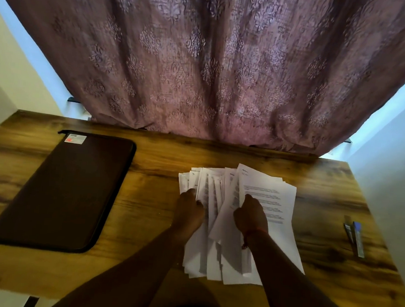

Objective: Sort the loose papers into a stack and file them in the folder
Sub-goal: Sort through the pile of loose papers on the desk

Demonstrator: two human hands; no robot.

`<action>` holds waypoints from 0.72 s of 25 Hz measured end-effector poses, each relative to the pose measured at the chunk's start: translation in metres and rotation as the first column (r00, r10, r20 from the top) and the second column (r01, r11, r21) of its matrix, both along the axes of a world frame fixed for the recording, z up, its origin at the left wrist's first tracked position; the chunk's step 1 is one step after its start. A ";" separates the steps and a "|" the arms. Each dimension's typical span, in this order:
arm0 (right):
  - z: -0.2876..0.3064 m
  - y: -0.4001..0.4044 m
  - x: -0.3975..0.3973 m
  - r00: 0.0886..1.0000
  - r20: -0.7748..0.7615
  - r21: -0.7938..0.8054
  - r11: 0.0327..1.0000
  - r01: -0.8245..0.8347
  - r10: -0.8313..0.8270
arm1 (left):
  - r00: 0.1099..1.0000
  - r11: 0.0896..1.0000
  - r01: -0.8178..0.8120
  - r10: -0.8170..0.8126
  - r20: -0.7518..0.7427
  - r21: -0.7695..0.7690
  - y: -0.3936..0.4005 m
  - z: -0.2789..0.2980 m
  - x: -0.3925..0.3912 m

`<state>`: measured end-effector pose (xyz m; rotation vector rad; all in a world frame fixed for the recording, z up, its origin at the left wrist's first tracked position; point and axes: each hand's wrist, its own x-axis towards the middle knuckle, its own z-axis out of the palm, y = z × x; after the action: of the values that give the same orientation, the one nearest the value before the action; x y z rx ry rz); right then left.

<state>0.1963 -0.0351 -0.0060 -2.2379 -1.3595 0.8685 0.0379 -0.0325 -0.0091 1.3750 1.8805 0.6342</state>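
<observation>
The papers (266, 197) are found in a loose, fanned heap on the right-centre of the desk (150, 192), sheets overlapping at differing angles, their edges not aligned. Printed text is visible on the uppermost right sheet; it cannot be read. The heap is gripped by both hands. The left hand (191, 207) is clenched on the left part of the heap, fingers curled into the sheets. The right hand (251, 214) is likewise closed on the sheets at the middle of the heap, with the top printed sheet lying just beside and partly beneath it. A red thread (254, 231) is worn at the right wrist.

The folder (63, 190), dark brown, zip-edged and closed, lies flat on the left part of the desk, well apart from the papers. A small label (75, 139) is fixed at its far corner.

Two pens (354, 236) lie side by side near the desk's right edge. A patterned mauve curtain (216, 57) hangs behind the desk, its hem touching the far edge.
</observation>
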 end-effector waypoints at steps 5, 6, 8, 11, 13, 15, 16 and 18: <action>-0.009 0.003 0.001 0.996 -0.080 -0.080 0.996 -0.044 0.037 | 0.995 0.993 0.082 -0.086 -0.045 -0.089 0.001 -0.004 0.001; -0.009 0.006 0.004 0.996 -0.076 -0.091 0.995 -0.051 0.044 | 0.987 0.988 0.120 -0.129 -0.091 -0.094 0.001 -0.006 0.001; -0.010 0.013 0.010 0.995 -0.073 -0.125 0.989 -0.075 0.066 | 0.963 0.976 0.207 -0.216 -0.159 -0.067 -0.002 -0.008 0.003; -0.007 0.024 0.015 0.990 -0.027 -0.191 0.972 -0.140 0.138 | 0.937 0.944 0.326 -0.329 -0.117 -0.045 -0.010 -0.008 0.010; -0.004 0.028 0.017 0.977 0.058 -0.238 0.953 -0.188 0.207 | 0.909 0.919 0.391 -0.394 -0.135 -0.048 -0.013 -0.007 0.017; -0.003 0.027 0.017 0.963 0.099 -0.265 0.939 -0.217 0.250 | 0.920 0.926 0.375 -0.378 -0.102 -0.051 -0.011 -0.011 0.022; -0.004 0.026 0.018 0.961 0.095 -0.260 0.938 -0.227 0.259 | 0.941 0.943 0.330 -0.331 -0.074 -0.032 -0.009 -0.015 0.022; -0.008 0.022 0.020 0.968 0.060 -0.221 0.949 -0.226 0.244 | 0.979 0.980 0.197 -0.196 -0.050 0.021 -0.008 -0.018 0.018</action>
<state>0.2162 -0.0131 -0.0145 -2.3261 -1.6715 1.0533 0.0557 -0.0402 -0.0276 1.5824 1.7501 0.5323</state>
